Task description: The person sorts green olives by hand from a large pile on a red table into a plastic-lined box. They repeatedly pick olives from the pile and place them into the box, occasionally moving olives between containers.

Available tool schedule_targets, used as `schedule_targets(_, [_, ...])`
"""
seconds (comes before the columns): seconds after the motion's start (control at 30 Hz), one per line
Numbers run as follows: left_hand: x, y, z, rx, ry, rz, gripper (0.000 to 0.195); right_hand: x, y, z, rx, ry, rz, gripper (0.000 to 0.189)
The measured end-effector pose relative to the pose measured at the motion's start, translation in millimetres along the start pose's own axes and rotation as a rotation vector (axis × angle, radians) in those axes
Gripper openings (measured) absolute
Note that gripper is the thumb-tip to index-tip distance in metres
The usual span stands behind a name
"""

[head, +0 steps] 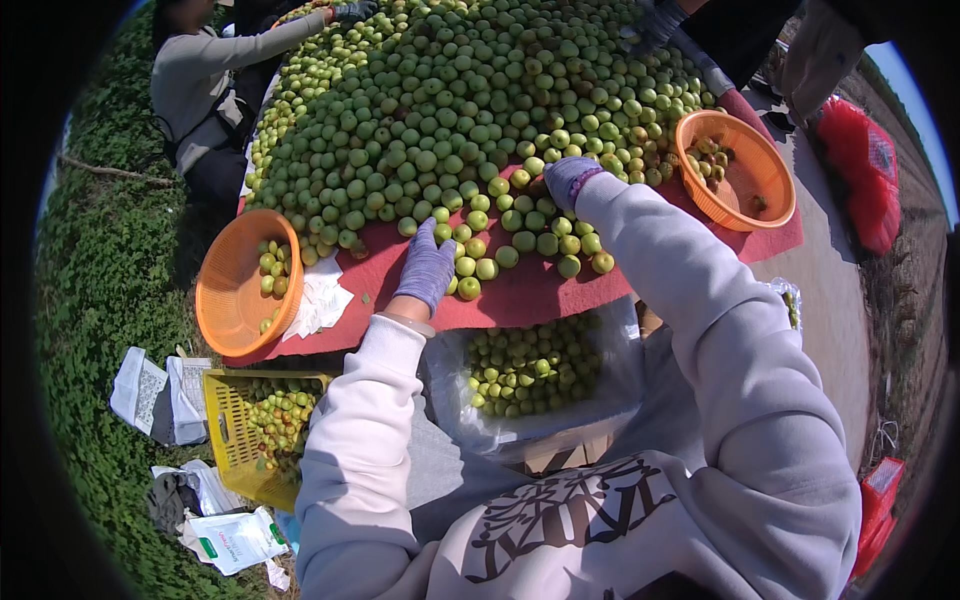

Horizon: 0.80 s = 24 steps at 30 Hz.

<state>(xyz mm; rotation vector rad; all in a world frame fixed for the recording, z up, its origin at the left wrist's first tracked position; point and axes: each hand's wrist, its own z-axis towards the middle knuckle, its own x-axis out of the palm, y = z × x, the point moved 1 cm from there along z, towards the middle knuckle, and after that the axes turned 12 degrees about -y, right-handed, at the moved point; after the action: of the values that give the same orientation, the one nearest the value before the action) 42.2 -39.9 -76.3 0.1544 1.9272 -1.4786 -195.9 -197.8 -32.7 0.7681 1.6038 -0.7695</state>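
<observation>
A large heap of round green fruit (450, 97), perhaps jujubes, covers a table with a red cloth (352, 300). My left hand (425, 266), in a purple knit glove, rests beside loose fruit near the table's front edge, its thumb and fingers apart, with nothing seen between them. My right hand (571, 180), gloved alike, reaches to the heap's near side; its fingers are curled down and partly hidden, so whether it holds a fruit is unclear. Loose fruit lies between both hands. Below the table edge, a plastic-lined box (622, 375) holds more green fruit.
Orange baskets stand left (214, 300) and right (776, 180), each with some fruit. A yellow crate (225, 442) of reddish-green fruit is at lower left, near plastic bags (240, 540). Two people's gloved hands (354, 11) (658, 26) are at the heap's far side. Red mesh bags (862, 172) lie right.
</observation>
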Motion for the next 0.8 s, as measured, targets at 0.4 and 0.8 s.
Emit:
schedule_targets(0.4, [34.5,-59.6,-61.6,-0.292,0.457,-0.735,0.037,-32.5,75.7,-122.9,-0.107,-0.22,0.843,0.05])
schedule_targets(0.8, [28.3,-52.7,-61.7,-0.233,0.334,-0.483,0.029,-1.0,70.1,-161.0,0.303,0.18,1.606,0.029])
